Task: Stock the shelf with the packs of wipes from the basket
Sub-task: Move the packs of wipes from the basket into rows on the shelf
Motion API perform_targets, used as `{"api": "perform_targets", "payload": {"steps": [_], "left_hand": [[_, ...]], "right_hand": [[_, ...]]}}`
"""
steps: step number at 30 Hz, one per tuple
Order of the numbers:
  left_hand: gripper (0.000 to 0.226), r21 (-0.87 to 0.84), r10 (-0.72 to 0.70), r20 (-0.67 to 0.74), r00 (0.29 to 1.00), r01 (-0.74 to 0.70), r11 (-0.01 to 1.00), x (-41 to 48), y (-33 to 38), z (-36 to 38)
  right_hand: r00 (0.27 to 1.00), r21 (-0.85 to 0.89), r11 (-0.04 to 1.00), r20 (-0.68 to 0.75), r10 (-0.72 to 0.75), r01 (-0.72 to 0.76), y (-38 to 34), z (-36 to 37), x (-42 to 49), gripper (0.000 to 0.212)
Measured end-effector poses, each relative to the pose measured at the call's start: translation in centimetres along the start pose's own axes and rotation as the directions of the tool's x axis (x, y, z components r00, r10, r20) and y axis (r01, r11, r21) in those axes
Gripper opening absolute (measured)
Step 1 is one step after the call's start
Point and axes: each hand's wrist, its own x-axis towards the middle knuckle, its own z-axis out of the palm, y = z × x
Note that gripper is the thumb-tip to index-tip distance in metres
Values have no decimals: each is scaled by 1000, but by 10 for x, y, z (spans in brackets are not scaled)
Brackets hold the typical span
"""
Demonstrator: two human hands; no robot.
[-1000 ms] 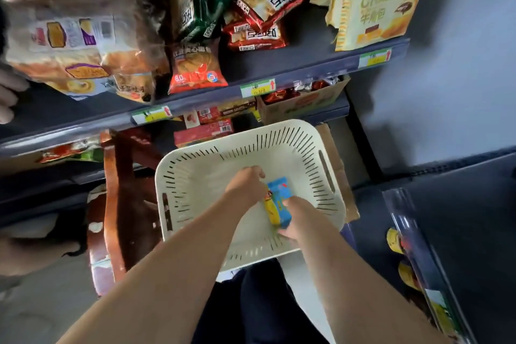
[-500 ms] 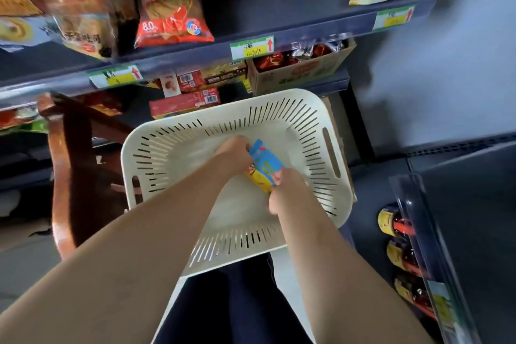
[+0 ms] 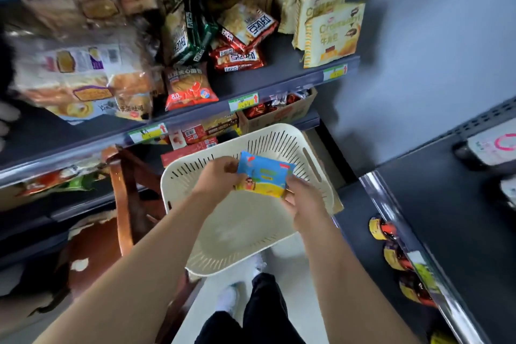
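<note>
Both hands hold one pack over the basket. The left hand [image 3: 220, 180] pinches the left edge of a soft blue-and-yellow plastic pack of wipes [image 3: 264, 176]; the right hand [image 3: 303, 198] grips its lower right corner, fingers curled underneath. The pack sits above the cream slotted plastic basket [image 3: 237, 232], clear of its floor. No other pack shows in the basket; the visible floor looks bare.

Step in hand, as judged: carry the pack out and set it on a shelf. The dark grey shelf at right [image 3: 446, 218] has open deck; packs with a pink ring mark [image 3: 494, 145] lie at its far end, possibly wipes, too blurred to confirm. Doing it well likely means shifting to a one-hand grip across the pack's width, lifting over the basket rim and laying it flat, face up, square to the shelf edge. The film wrap is slick and yielding, so a firm but light pinch suits it.

Writing: the pack's print is cartoon-like, text unreadable. On the snack shelf [image 3: 279, 84], the cream boxes [image 3: 332, 36] read "Croissant" partly, with Chinese characters beneath. An orange-red bag [image 3: 190, 86] shows "8.0". Yellow-green price tags [image 3: 243, 102] carry red arrows; their figures are illegible.
</note>
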Motion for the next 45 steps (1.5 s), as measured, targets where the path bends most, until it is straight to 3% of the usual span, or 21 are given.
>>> {"api": "perform_targets", "payload": {"steps": [3,9,13,17,20,26,29,35,38,45], "left_hand": [[17,-43,106,11,994,-106,993,-42,27,-14],[19,-98,379,142,915,-368,925,-131,92,-10],[18,-153,549,231,803,-527,836,-193,143,16],[18,-206,691,285,665,-661,721,-266,201,58],[20,-257,761,330,559,-722,642,-333,240,101],[19,-391,832,455,319,-767,508,-476,266,210],[19,-454,858,469,208,-777,436,-551,263,268],[15,-543,865,489,116,-735,406,-668,248,380],[20,-565,853,511,104,-708,425,-710,241,423],[45,-546,790,613,-15,-730,410,-769,243,512]], "right_hand": [[973,-32,974,-52,-226,224,-17,-8,-50,7],[800,-29,836,-273,-534,548,-31,-61,-181,25],[661,-4,728,-417,-624,685,-42,-110,-265,37],[515,3,608,-537,-669,794,-54,-172,-351,25],[370,-67,518,-623,-689,853,-54,-229,-419,27],[146,-200,430,-749,-646,880,-13,-370,-532,13],[62,-249,423,-799,-598,871,18,-440,-580,21],[-99,-327,378,-854,-511,866,77,-562,-647,21],[-136,-356,416,-871,-472,837,97,-609,-669,19],[-264,-440,555,-890,-371,706,129,-700,-687,12]]}}
